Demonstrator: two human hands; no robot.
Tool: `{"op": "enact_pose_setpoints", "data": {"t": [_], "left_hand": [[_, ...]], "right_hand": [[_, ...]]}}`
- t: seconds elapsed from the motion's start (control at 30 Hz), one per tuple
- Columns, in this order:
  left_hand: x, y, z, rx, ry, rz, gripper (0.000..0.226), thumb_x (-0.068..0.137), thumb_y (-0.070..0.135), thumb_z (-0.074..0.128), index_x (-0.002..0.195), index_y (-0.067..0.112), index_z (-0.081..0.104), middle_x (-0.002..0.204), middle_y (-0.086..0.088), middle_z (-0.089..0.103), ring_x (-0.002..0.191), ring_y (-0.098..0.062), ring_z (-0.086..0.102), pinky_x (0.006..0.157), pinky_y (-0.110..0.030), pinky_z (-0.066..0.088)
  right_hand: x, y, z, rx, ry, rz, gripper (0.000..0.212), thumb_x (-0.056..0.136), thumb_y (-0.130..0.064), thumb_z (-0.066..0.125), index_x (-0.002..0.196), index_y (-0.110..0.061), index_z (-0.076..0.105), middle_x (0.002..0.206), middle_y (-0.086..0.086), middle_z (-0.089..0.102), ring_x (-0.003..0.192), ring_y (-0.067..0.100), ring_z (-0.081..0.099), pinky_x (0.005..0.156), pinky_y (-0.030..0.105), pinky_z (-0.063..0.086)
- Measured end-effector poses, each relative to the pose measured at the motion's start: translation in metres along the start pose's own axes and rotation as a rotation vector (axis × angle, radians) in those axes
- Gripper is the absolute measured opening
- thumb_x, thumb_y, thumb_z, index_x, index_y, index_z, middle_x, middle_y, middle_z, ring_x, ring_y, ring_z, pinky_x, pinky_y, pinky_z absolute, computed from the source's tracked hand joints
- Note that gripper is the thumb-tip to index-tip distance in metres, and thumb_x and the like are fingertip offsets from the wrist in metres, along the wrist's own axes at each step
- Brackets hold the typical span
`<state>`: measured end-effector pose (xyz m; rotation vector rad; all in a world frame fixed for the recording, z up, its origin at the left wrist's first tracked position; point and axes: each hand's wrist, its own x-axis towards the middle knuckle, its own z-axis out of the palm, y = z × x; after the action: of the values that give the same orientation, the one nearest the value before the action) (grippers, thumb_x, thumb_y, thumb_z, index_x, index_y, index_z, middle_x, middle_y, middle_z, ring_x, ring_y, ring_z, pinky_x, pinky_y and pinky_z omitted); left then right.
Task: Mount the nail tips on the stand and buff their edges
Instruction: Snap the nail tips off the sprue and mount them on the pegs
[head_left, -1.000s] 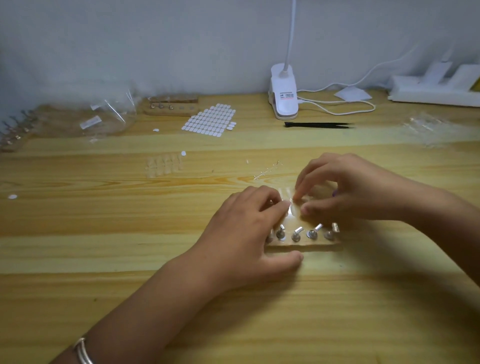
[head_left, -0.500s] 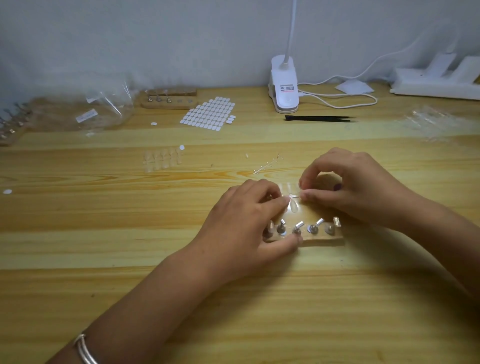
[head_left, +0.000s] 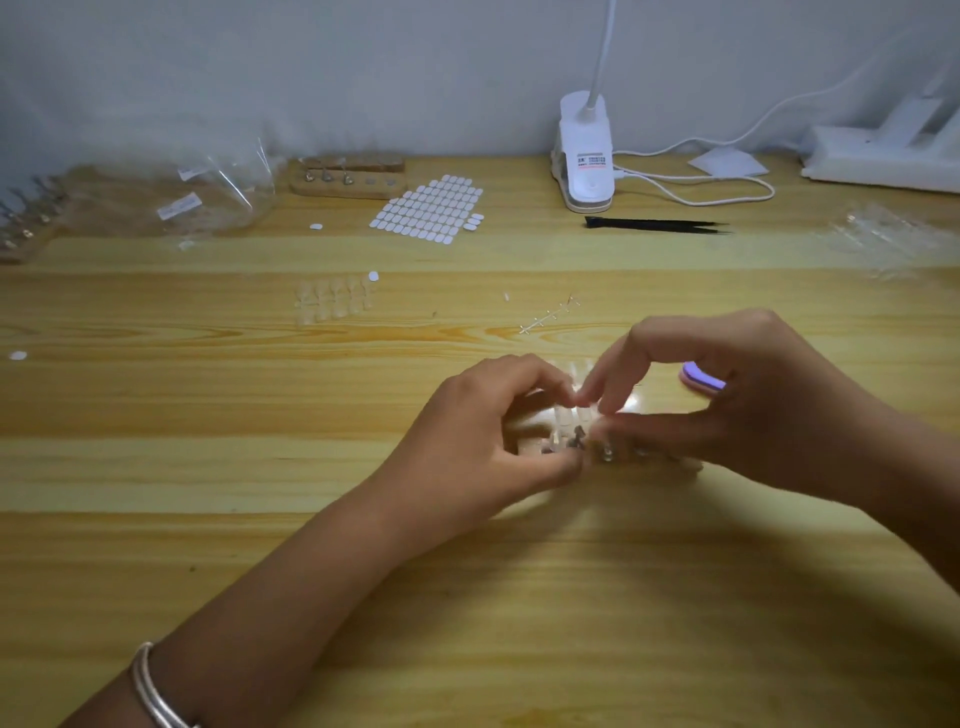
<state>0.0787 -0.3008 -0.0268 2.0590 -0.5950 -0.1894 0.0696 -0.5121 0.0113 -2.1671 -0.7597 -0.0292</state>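
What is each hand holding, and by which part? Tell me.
The left hand and right hand both pinch a clear nail tip with their fingertips, over the stand. Blur hides which part of it they grip.

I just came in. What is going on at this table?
A person is mounting clear nail tips on a small wooden stand in the middle of the table. The left hand grips the stand, and the right hand's fingers pinch a nail tip above its metal pegs. A purple buffer lies untouched behind the right hand, so buffing is not under way.
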Motion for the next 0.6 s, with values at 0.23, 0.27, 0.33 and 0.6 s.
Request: {"op": "enact_pose_setpoints", "data": {"t": [0.23, 0.27, 0.33, 0.6], "left_hand": [[0.0, 0.002, 0.002, -0.035, 0.049, -0.017, 0.018, 0.071, 0.016, 0.085, 0.076, 0.024, 0.07, 0.109, 0.007, 0.063, 0.104, 0.0, 0.059, 0.09, -0.015, 0.042], [0.0, 0.002, 0.002, -0.033, 0.048, -0.019, 0.017, 0.071, 0.016, 0.085, 0.076, 0.023, 0.071, 0.109, 0.007, 0.063, 0.104, -0.001, 0.059, 0.09, -0.016, 0.043], [0.0, 0.002, 0.002, -0.024, 0.041, -0.028, 0.016, 0.071, 0.017, 0.085, 0.078, 0.023, 0.072, 0.108, 0.009, 0.063, 0.104, -0.001, 0.058, 0.091, -0.018, 0.043], [0.0, 0.002, 0.006, -0.008, 0.064, -0.035, 0.012, 0.073, 0.015, 0.083, 0.078, 0.017, 0.073, 0.105, 0.008, 0.063, 0.104, -0.006, 0.058, 0.092, -0.028, 0.046]], "right_hand": [[0.001, 0.005, 0.01, -0.06, -0.018, -0.02, 0.017, 0.072, -0.019, 0.085, 0.085, -0.02, 0.075, 0.089, -0.005, 0.074, 0.084, 0.016, 0.071, 0.075, 0.038, 0.055], [0.001, 0.005, 0.011, -0.065, -0.007, -0.006, 0.017, 0.073, -0.026, 0.083, 0.086, -0.021, 0.075, 0.088, -0.007, 0.073, 0.083, 0.015, 0.07, 0.074, 0.031, 0.053], [0.0, 0.003, 0.012, -0.087, 0.02, 0.007, 0.023, 0.072, -0.04, 0.078, 0.087, -0.023, 0.074, 0.084, -0.011, 0.071, 0.081, 0.012, 0.067, 0.069, 0.011, 0.043], [-0.001, 0.0, 0.016, -0.051, 0.053, 0.047, 0.02, 0.071, -0.038, 0.08, 0.084, -0.024, 0.074, 0.083, -0.015, 0.071, 0.079, 0.01, 0.065, 0.071, 0.015, 0.043]]}}
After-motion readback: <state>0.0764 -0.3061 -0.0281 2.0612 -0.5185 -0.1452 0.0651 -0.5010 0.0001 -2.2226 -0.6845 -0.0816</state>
